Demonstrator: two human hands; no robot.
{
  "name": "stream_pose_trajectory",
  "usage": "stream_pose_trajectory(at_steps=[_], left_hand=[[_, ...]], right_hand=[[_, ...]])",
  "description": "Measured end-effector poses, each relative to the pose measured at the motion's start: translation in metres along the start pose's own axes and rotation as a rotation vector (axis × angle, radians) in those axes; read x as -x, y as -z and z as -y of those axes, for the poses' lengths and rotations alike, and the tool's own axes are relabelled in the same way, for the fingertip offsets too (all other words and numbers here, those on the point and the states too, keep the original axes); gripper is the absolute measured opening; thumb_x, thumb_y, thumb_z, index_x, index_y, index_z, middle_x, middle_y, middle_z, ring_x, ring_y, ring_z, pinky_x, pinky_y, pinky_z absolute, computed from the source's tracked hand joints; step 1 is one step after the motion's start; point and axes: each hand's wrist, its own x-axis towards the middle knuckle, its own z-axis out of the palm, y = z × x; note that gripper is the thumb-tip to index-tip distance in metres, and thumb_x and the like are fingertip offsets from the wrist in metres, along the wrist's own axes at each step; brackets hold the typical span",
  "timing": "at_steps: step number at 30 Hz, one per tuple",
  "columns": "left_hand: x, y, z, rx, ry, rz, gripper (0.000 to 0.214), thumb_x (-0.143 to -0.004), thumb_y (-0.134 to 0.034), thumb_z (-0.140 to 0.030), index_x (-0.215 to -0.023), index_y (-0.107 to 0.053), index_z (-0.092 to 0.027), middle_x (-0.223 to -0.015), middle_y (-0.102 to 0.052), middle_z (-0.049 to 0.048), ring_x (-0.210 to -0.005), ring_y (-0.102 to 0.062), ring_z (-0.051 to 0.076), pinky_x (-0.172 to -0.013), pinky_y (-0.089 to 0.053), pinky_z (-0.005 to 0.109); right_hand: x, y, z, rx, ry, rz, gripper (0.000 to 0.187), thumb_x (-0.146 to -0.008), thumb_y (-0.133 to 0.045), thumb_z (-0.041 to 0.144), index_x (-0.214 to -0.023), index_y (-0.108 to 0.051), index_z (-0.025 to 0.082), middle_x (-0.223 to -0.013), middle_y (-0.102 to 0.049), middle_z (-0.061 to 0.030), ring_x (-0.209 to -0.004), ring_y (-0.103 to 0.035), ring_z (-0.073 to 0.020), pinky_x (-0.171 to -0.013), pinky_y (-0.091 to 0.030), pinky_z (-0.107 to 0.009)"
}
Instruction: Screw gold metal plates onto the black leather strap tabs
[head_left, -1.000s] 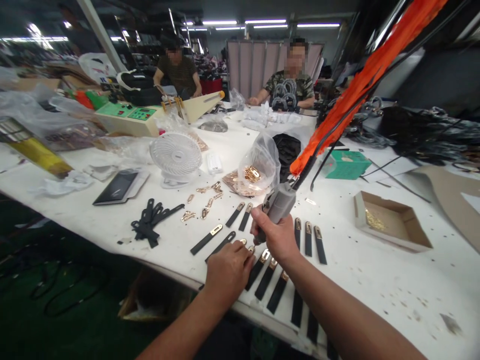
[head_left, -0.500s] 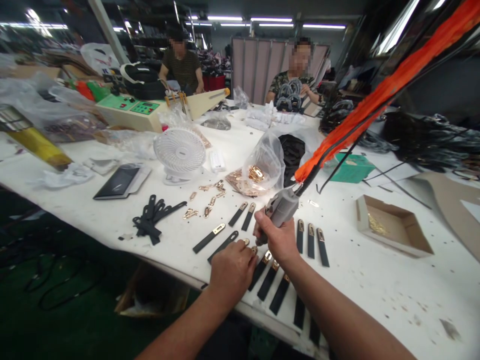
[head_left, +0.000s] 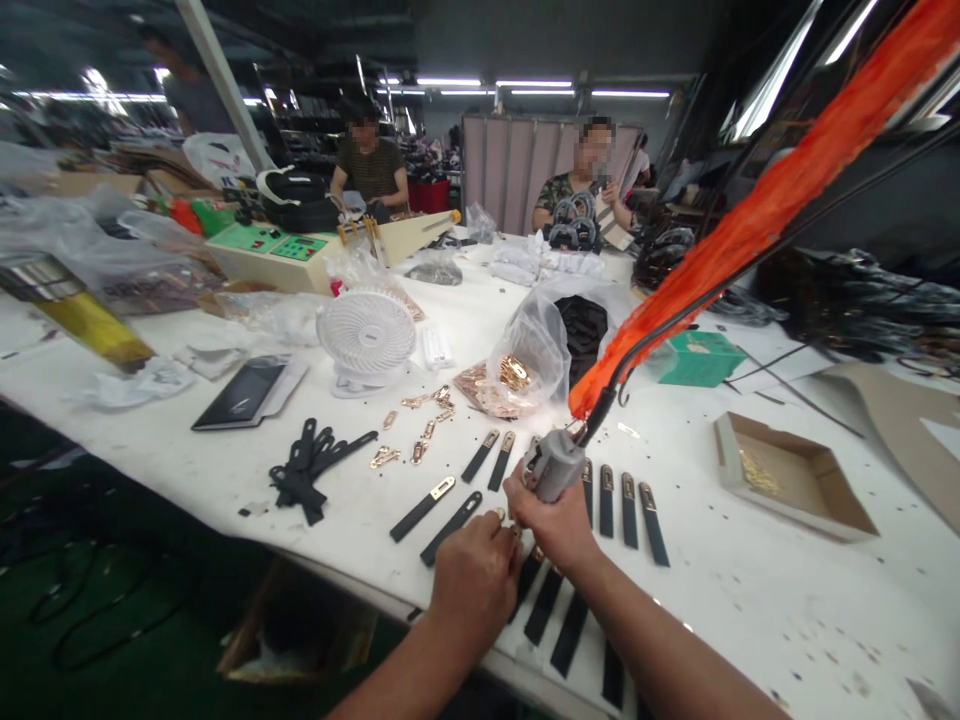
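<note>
1. Near the front edge of a white counter (head_left: 787,590), two bare hands are working close together.
2. The right hand (head_left: 553,515) is gripping a grey tool (head_left: 556,468), fingers wrapped round its body. The tool's long axis is slanting from one o'clock down toward seven, and an orange-sleeved cord (head_left: 697,262) is rising between one and two.
3. The left hand (head_left: 474,575) is bunching its fingers narrowly over a gold plate (head_left: 516,533); whether they are pinching or only pressing, I cannot tell.
4. That plate is lying between one and two o'clock from the left hand's middle, and at eight from the right's. The left hand is being the nearer; the tool's tip is hiding behind fingers.
5. At eleven o'clock from the left hand, a bare black strap (head_left: 450,528) is lying just beside it; a strap heap (head_left: 309,472) is resting farther off at ten.
6. At three from the right hand, gold-ended straps (head_left: 628,520) are pointing roughly toward twelve.
</note>
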Motion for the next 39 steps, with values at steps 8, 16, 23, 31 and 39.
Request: stream_pose_trajectory(at_steps=[8,16,23,31,39], left_hand=[[-0.002,0.003,0.001,0.034,0.002,-0.003,0.016,-0.092,-0.065,-0.012,-0.081,-0.067,-0.022,-0.087,-0.071,0.0050,-0.080,-0.069,0.022,-0.067,-0.052,0.035],[-0.002,0.004,0.000,0.066,0.046,-0.005,0.013,-0.090,-0.068,-0.013,-0.082,-0.067,-0.022,-0.087,-0.072,0.0046,-0.081,-0.070,0.022,-0.067,-0.051,0.033],[0.000,0.002,0.001,0.081,0.043,-0.016,0.012,-0.092,-0.069,-0.015,-0.082,-0.067,-0.022,-0.089,-0.073,0.0049,-0.081,-0.069,0.022,-0.067,-0.049,0.033],[0.001,0.002,0.001,0.080,0.040,-0.024,0.012,-0.094,-0.070,-0.018,-0.083,-0.067,-0.022,-0.090,-0.072,0.0047,-0.080,-0.068,0.021,-0.067,-0.049,0.033],[0.001,0.002,0.001,0.073,0.046,-0.012,0.016,-0.094,-0.068,-0.018,-0.079,-0.066,-0.022,-0.087,-0.071,0.0042,-0.079,-0.067,0.021,-0.065,-0.047,0.033]], right_hand=[[-0.003,0.007,0.007,-0.178,-0.035,-0.047,0.041,-0.086,-0.079,0.051,-0.068,-0.059,0.021,-0.050,-0.059,0.0011,-0.044,-0.053,-0.0138,-0.047,-0.045,-0.027],[0.002,0.002,0.011,-0.080,-0.016,0.010,0.035,-0.086,-0.082,0.046,-0.073,-0.064,0.020,-0.058,-0.062,0.0004,-0.052,-0.055,-0.0152,-0.054,-0.047,-0.030],[0.000,-0.001,0.017,-0.102,-0.030,-0.026,0.039,-0.083,-0.085,0.050,-0.073,-0.062,0.020,-0.058,-0.062,0.0007,-0.052,-0.054,-0.0144,-0.051,-0.044,-0.029],[0.000,0.005,0.023,-0.112,0.012,-0.021,0.040,-0.086,-0.083,0.050,-0.071,-0.063,0.019,-0.054,-0.062,0.0009,-0.048,-0.056,-0.0136,-0.051,-0.045,-0.027],[0.004,0.012,0.020,-0.148,-0.023,-0.003,0.039,-0.084,-0.087,0.050,-0.076,-0.067,0.018,-0.055,-0.063,0.0010,-0.047,-0.057,-0.0132,-0.049,-0.046,-0.025]])
